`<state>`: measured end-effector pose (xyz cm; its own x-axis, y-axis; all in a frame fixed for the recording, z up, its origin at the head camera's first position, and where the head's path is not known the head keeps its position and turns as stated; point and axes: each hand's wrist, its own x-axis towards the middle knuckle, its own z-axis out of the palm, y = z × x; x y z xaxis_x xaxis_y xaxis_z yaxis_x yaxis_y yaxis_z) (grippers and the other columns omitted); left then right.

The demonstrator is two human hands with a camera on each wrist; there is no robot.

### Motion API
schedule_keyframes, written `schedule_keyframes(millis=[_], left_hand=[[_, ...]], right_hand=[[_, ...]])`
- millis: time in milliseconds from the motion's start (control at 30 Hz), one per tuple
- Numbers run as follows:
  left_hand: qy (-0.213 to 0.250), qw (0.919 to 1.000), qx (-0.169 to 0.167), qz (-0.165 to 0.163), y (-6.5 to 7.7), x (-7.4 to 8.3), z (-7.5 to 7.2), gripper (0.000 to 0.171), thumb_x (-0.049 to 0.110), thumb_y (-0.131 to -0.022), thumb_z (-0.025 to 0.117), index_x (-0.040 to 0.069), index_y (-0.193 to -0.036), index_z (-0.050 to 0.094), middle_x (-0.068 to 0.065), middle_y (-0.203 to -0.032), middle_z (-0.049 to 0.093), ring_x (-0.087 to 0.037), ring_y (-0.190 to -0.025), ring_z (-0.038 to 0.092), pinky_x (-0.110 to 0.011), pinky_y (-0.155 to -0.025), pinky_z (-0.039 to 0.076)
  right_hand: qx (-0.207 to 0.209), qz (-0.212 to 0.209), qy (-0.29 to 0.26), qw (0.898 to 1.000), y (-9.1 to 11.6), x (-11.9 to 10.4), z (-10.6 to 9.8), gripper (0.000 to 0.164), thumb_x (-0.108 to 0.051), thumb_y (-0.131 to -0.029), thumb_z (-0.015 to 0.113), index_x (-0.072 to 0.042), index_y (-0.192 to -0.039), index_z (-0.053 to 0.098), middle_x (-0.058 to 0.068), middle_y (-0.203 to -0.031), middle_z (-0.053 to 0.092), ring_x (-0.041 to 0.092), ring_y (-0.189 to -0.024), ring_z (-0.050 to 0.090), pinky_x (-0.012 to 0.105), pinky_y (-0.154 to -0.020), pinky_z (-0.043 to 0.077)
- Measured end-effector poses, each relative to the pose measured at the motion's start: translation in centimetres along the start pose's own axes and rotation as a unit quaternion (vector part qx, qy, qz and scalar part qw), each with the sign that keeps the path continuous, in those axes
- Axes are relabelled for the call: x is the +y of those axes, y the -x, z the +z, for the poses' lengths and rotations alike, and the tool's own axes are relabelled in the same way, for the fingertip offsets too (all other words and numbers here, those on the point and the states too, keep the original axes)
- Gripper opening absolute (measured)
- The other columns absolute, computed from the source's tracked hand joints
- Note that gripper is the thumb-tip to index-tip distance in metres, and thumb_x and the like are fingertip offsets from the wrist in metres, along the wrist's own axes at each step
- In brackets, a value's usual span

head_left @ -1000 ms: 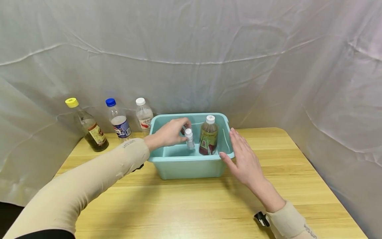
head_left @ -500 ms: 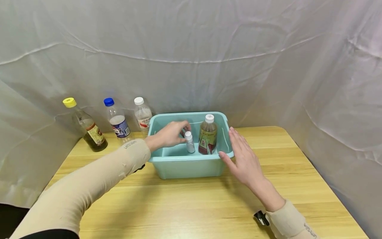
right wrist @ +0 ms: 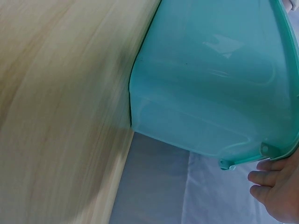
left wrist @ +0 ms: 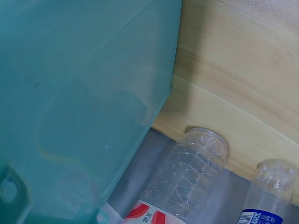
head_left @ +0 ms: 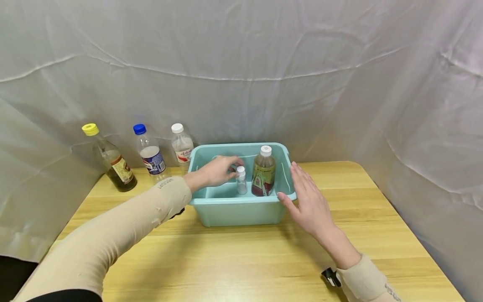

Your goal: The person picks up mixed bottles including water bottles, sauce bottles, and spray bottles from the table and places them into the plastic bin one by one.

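Note:
A light teal plastic basin [head_left: 241,212] stands on the wooden table. My left hand [head_left: 216,171] reaches over its left rim, and the curled thumb and fingers pinch a small clear bottle [head_left: 241,184] near its white cap. This bottle is upright low in the basin; the far fingers are partly hidden. To its right stands a larger drink bottle [head_left: 263,174] with a green label, white cap and dark liquid. My right hand [head_left: 310,203], fingers straight, rests against the basin's right rim. The left wrist view shows the basin's outer wall [left wrist: 84,93], not the hand.
Left of the basin stand a white-capped clear bottle [head_left: 183,146], a blue-capped bottle [head_left: 151,155] and a yellow-capped bottle of dark liquid [head_left: 120,167]. A grey cloth [head_left: 241,71] hangs behind the wooden table [head_left: 241,260].
My left hand has lowered the small bottle deeper into the basin and slightly to the right, and the bottle now stands straighter. My right hand has stayed at the rim.

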<state>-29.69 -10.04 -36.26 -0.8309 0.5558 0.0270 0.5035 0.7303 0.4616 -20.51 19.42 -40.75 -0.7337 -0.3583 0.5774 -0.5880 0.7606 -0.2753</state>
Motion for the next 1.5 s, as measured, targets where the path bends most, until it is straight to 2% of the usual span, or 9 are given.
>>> schedule_keyframes(millis=[367,500,667,833,1000,1133,1233,1367,1500], left_hand=[[-0.032,0.9991,0.003,0.026,-0.1,0.1,0.1,0.053,0.013,-0.099,0.072,0.001,-0.148,0.055,-0.015,-0.147,0.06,-0.031,-0.12,0.068,-0.042,-0.104,0.054],[-0.048,0.9986,0.001,0.021,0.1,0.2,-0.3,0.058,0.015,-0.099,0.073,0.002,-0.151,0.052,-0.015,-0.152,0.055,-0.031,-0.125,0.064,-0.044,-0.109,0.051],[-0.059,0.998,0.017,0.019,0.7,0.4,-1.0,0.059,0.019,-0.099,0.072,0.006,-0.153,0.05,-0.013,-0.154,0.052,-0.029,-0.129,0.061,-0.046,-0.111,0.049],[-0.05,0.9965,0.058,0.032,1.2,0.6,-2.2,0.057,0.02,-0.1,0.072,0.009,-0.151,0.053,-0.009,-0.149,0.056,-0.025,-0.122,0.064,-0.045,-0.103,0.054],[-0.023,0.9893,0.132,0.056,2.2,0.6,-3.4,0.053,0.018,-0.099,0.072,0.01,-0.149,0.055,-0.008,-0.14,0.06,-0.022,-0.113,0.066,-0.042,-0.092,0.057],[0.003,0.978,0.197,0.07,3.0,0.3,-4.1,0.051,0.017,-0.1,0.071,0.01,-0.148,0.056,-0.007,-0.14,0.06,-0.021,-0.111,0.066,-0.042,-0.089,0.058],[0.031,0.9634,0.255,0.076,3.7,-0.3,-4.2,0.05,0.012,-0.099,0.072,0.008,-0.147,0.057,-0.009,-0.139,0.061,-0.024,-0.11,0.067,-0.044,-0.087,0.058],[0.068,0.9354,0.336,0.086,4.7,-1.6,-4.4,0.05,0.008,-0.096,0.075,0.006,-0.144,0.06,-0.012,-0.137,0.063,-0.027,-0.11,0.068,-0.046,-0.085,0.057],[0.09,0.9002,0.418,0.083,5.7,-3.0,-4.6,0.051,0.007,-0.093,0.079,0.005,-0.141,0.062,-0.011,-0.135,0.064,-0.027,-0.11,0.068,-0.046,-0.084,0.058]], right_hand=[[0.004,-0.004,0.0,1.0,0.0,0.1,0.0,0.078,-0.049,-0.106,0.051,0.006,-0.158,0.033,0.02,-0.166,0.032,0.038,-0.152,0.034,0.047,-0.127,0.024],[-0.003,0.0,0.0,1.0,0.0,0.1,0.0,0.078,-0.049,-0.106,0.051,0.006,-0.159,0.032,0.019,-0.167,0.031,0.036,-0.153,0.033,0.048,-0.127,0.024],[-0.006,0.004,-0.002,1.0,0.1,-0.1,0.0,0.078,-0.048,-0.106,0.053,0.005,-0.16,0.031,0.018,-0.167,0.031,0.036,-0.153,0.032,0.047,-0.128,0.024],[-0.004,0.007,0.0,1.0,0.1,-0.1,0.0,0.078,-0.048,-0.106,0.053,0.005,-0.16,0.031,0.019,-0.167,0.032,0.036,-0.153,0.032,0.046,-0.128,0.023],[-0.003,0.004,0.002,1.0,0.1,-0.1,-0.1,0.079,-0.048,-0.106,0.052,0.005,-0.159,0.032,0.02,-0.166,0.032,0.036,-0.153,0.033,0.047,-0.128,0.024],[-0.002,0.004,0.001,1.0,0.1,-0.1,-0.1,0.078,-0.048,-0.106,0.052,0.006,-0.159,0.031,0.02,-0.167,0.032,0.036,-0.153,0.033,0.049,-0.127,0.025],[-0.001,0.004,0.001,1.0,0.1,-0.2,-0.1,0.078,-0.048,-0.106,0.052,0.006,-0.159,0.032,0.02,-0.167,0.032,0.037,-0.153,0.033,0.049,-0.127,0.025],[0.001,0.003,0.0,1.0,0.1,-0.2,0.0,0.078,-0.048,-0.106,0.052,0.006,-0.159,0.032,0.02,-0.166,0.032,0.038,-0.152,0.034,0.049,-0.127,0.025],[0.002,0.003,0.0,1.0,0.1,-0.2,0.1,0.078,-0.048,-0.106,0.052,0.006,-0.159,0.032,0.02,-0.167,0.032,0.038,-0.152,0.034,0.049,-0.127,0.025]])
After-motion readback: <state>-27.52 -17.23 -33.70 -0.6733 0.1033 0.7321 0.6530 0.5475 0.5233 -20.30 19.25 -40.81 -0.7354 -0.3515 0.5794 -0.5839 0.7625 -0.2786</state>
